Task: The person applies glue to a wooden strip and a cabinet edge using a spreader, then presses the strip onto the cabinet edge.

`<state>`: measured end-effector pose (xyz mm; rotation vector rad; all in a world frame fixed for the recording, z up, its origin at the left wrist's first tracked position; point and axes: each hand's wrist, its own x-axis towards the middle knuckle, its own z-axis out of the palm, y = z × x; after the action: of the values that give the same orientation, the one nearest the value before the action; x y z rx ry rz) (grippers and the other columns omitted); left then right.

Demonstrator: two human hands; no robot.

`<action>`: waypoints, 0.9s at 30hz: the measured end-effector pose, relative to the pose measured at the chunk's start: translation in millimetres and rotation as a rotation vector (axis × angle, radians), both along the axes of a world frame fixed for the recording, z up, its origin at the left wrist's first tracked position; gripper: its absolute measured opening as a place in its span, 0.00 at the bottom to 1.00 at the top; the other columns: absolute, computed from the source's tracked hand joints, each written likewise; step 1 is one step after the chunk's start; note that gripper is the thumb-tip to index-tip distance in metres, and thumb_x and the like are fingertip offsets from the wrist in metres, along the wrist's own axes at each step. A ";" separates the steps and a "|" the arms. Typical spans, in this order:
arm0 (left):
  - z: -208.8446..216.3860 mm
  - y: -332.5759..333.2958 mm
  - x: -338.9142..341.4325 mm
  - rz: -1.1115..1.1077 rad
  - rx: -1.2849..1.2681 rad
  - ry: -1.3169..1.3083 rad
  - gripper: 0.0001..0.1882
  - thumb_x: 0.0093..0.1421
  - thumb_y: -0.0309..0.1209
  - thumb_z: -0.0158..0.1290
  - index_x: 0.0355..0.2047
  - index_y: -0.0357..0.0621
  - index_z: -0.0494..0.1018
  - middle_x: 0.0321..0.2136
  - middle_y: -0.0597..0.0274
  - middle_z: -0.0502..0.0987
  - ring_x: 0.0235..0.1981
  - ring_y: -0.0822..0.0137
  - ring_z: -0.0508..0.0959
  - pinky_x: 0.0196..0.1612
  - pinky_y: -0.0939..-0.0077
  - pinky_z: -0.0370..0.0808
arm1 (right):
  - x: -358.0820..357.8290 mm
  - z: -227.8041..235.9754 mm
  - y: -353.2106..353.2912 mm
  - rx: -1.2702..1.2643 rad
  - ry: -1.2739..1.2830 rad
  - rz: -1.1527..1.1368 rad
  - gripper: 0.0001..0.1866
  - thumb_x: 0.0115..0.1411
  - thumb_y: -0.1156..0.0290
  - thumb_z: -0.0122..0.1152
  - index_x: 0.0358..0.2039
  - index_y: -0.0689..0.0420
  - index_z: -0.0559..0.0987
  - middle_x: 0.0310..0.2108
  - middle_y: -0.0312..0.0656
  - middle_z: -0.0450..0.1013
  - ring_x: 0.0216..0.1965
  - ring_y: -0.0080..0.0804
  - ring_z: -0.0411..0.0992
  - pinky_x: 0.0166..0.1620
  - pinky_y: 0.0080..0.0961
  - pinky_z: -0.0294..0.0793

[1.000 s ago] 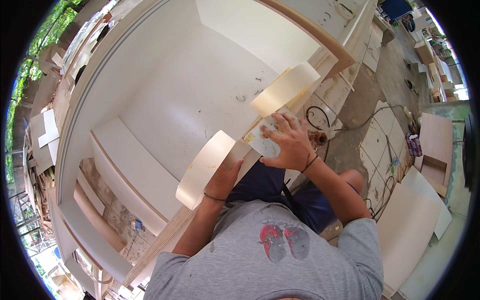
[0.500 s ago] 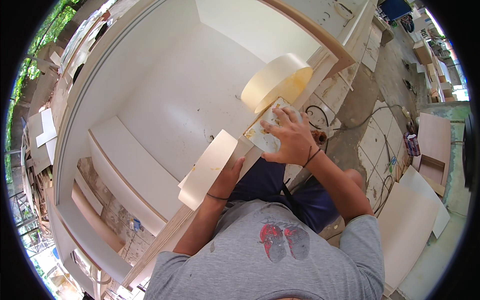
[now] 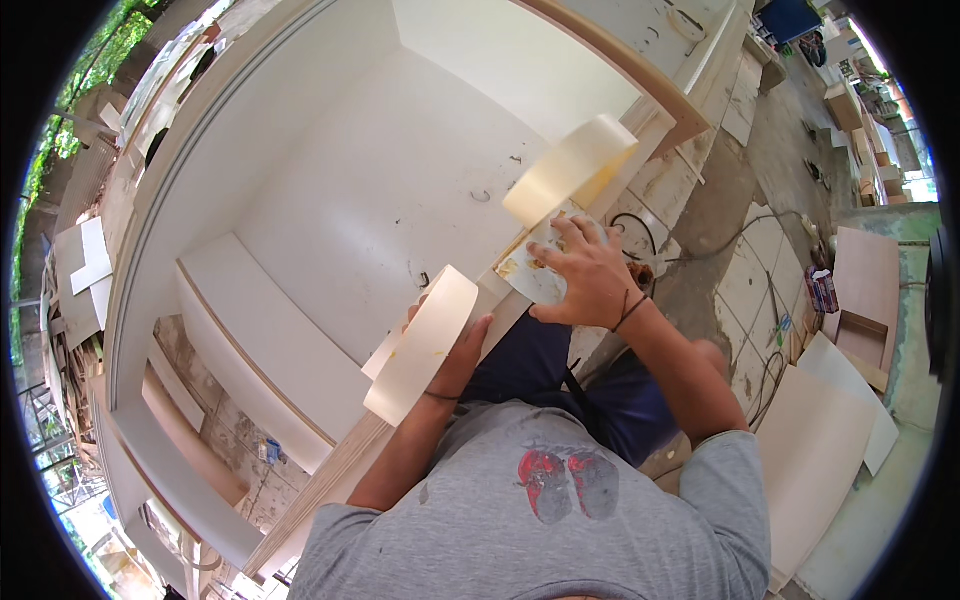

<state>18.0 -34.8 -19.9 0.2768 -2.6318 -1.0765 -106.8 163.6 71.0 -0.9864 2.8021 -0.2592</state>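
Note:
My left hand (image 3: 458, 358) is closed round a cream edge banding strip (image 3: 425, 345), which curls in a loop over the near edge of a white cabinet (image 3: 330, 180). My right hand (image 3: 592, 283) grips a flat white piece (image 3: 530, 272) smeared with yellowish glue, fingers spread over its top and thumb at its near edge. Beyond that piece rises another curl of cream banding (image 3: 565, 172), yellow glue on its inner face. Whether both curls belong to one strip is hidden beneath the white piece.
Inside the cabinet, a white shelf board (image 3: 270, 330) lies at the left. Pale boards (image 3: 815, 450) lean at the right, near a dark red and white box (image 3: 822, 290). A black cable (image 3: 735, 235) crosses the tiled floor.
Both curls of banding have shifted slightly to the right, and the far curl looks narrower. My right hand and the white piece have moved a little right and nearer to me.

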 end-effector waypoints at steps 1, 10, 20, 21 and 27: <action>-2.8 0.0 0.7 0.013 -0.018 0.007 0.24 0.46 0.41 0.66 0.41 0.44 0.74 0.40 0.57 0.72 0.42 0.52 0.71 0.44 0.57 0.69 | -0.8 1.5 -0.7 0.015 -0.015 0.003 0.39 0.36 0.43 0.69 0.51 0.44 0.79 0.59 0.51 0.63 0.63 0.52 0.57 0.57 0.59 0.54; -5.5 -2.5 4.8 -0.013 -0.037 -0.026 0.29 0.49 0.42 0.66 0.47 0.38 0.72 0.43 0.51 0.74 0.46 0.51 0.74 0.47 0.60 0.71 | 2.3 5.1 3.2 0.062 -0.025 -0.018 0.39 0.34 0.43 0.68 0.50 0.44 0.80 0.58 0.51 0.64 0.62 0.51 0.58 0.55 0.61 0.56; 12.5 0.8 -0.2 -0.027 0.003 -0.033 0.26 0.54 0.40 0.64 0.48 0.37 0.74 0.41 0.46 0.79 0.44 0.50 0.79 0.48 0.63 0.74 | 9.3 6.8 10.3 0.059 -0.069 -0.024 0.40 0.34 0.42 0.68 0.50 0.45 0.80 0.57 0.52 0.65 0.62 0.51 0.59 0.53 0.65 0.56; 10.5 -0.3 0.7 -0.028 -0.004 -0.028 0.26 0.54 0.40 0.64 0.48 0.37 0.74 0.41 0.46 0.79 0.44 0.50 0.79 0.48 0.63 0.74 | 11.2 5.8 10.8 0.052 -0.064 -0.025 0.40 0.34 0.42 0.68 0.50 0.45 0.80 0.57 0.52 0.65 0.62 0.51 0.59 0.53 0.65 0.56; 20.9 0.4 -8.4 -0.050 -0.138 0.005 0.24 0.51 0.37 0.64 0.46 0.38 0.75 0.35 0.48 0.79 0.39 0.48 0.79 0.42 0.62 0.75 | 18.9 20.7 29.8 0.123 -0.112 -0.008 0.40 0.35 0.42 0.67 0.51 0.46 0.79 0.57 0.52 0.65 0.62 0.51 0.59 0.54 0.67 0.54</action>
<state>9.6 -34.4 1.0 0.1797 -2.7058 -0.9040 -87.9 193.4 91.8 -0.9038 2.6855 -0.1362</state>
